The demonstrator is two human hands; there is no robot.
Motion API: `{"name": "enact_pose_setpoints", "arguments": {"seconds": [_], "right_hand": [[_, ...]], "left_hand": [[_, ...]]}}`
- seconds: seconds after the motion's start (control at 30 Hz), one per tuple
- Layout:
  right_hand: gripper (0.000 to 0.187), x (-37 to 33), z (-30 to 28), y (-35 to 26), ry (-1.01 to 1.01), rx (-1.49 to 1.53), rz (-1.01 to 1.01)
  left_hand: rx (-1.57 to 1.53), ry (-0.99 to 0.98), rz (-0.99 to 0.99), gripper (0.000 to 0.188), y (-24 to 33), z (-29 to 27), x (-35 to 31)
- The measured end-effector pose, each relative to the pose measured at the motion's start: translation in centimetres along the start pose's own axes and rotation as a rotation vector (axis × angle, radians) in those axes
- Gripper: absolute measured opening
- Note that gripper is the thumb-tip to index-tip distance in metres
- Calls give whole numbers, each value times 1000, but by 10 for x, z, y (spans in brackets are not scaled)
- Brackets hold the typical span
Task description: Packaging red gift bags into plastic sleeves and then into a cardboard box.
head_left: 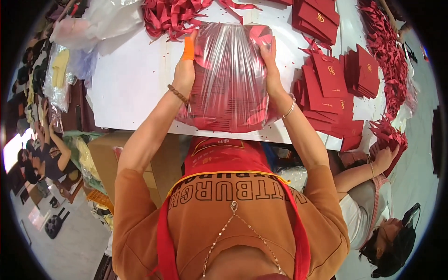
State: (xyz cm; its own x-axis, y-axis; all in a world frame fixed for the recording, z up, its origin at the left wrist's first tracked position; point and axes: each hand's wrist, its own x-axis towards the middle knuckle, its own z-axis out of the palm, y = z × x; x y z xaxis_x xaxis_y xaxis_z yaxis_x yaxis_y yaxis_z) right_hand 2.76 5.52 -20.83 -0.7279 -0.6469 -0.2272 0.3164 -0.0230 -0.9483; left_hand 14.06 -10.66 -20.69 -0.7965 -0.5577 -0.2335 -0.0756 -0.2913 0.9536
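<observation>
Clear plastic bag of red paper bags (228, 79) at frame centre, left hand (185, 70) and right hand (270, 70) gripping its sides, white table (130, 84) beneath, red ribbons (170, 16) upper left.

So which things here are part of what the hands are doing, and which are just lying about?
In hand:
- left hand and right hand, gripping either side of the clear plastic bag
- stack of red paper bags inside it

Lying about:
- loose red bags on the white table
- red ribbons
- cardboard box
- co-worker's hand
</observation>
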Motion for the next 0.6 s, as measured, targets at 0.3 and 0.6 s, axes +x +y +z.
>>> {"name": "enact_pose_setpoints", "arguments": {"seconds": [0.3, 0.6], "right_hand": [[84, 5, -32, -4, -110, -105, 107], [74, -22, -7, 12, 19, 116, 325]], "left_hand": [[-90, -132, -190, 66, -5, -34, 6], [-41, 49, -319, 66, -78, -40, 11]]}}
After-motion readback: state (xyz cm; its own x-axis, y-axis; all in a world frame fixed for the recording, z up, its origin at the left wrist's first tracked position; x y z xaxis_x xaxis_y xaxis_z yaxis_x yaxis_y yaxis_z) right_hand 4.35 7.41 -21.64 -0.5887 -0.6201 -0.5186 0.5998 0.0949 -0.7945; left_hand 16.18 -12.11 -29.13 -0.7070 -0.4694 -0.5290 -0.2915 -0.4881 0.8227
